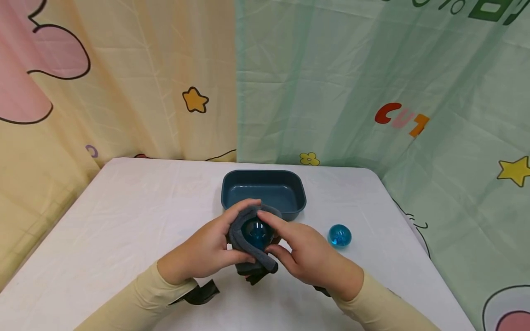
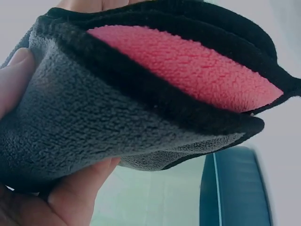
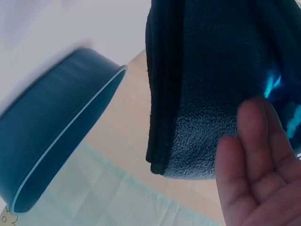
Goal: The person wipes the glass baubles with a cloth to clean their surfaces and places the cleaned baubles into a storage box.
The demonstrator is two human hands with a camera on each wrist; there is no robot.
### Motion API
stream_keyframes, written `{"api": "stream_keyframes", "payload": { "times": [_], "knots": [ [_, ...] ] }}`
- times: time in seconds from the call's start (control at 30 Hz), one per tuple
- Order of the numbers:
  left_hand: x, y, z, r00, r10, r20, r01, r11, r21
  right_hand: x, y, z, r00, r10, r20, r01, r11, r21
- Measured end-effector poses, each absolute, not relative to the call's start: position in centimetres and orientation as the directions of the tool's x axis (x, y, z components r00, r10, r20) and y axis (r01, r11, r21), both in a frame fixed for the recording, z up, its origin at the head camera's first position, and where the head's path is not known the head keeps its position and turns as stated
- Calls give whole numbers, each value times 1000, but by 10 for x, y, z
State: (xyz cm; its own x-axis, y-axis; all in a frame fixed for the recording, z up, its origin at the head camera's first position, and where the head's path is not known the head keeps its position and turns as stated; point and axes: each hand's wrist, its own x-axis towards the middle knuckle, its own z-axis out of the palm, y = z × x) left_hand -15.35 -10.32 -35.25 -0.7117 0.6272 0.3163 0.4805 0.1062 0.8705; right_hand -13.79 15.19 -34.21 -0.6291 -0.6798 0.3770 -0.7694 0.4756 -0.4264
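Observation:
A clear blue ball (image 1: 257, 232) nestles in a folded grey cloth (image 1: 236, 235) with black edging, held up in front of the body. My left hand (image 1: 204, 248) grips the cloth from the left, its thumb on the near fold. From the right, my right hand (image 1: 307, 250) holds the ball between thumb and forefinger. A pink inner face of the folded cloth (image 2: 94, 108) shows in the left wrist view. In the right wrist view several fingers (image 3: 254, 146) lie against the cloth beside the shiny ball (image 3: 292, 117).
Behind the hands stands a dark blue rectangular tub (image 1: 263, 176), partly overlapped by the cloth in the head view. A second clear blue ball (image 1: 339, 236) sits on the white table (image 1: 136, 202) to the right. Printed curtains (image 1: 314, 82) hang behind the table.

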Motion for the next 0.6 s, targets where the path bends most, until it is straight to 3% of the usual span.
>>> {"api": "stream_keyframes", "payload": {
  "times": [0.1, 0.33, 0.6],
  "knots": [
    [-153, -102, -352, -712, 628, 313, 479, 110, 871, -137, 150, -342, -650, -651, 393, -758, 520, -393],
    [-152, -100, -352, -713, 627, 315, 498, 136, 856, -135, 145, -344, -775, -539, 329, -623, 566, -540],
    [-155, -103, -353, -710, 621, 332, 510, 128, 851, -139, 150, -347, -642, -656, 396, -756, 458, -468]
  ]
}}
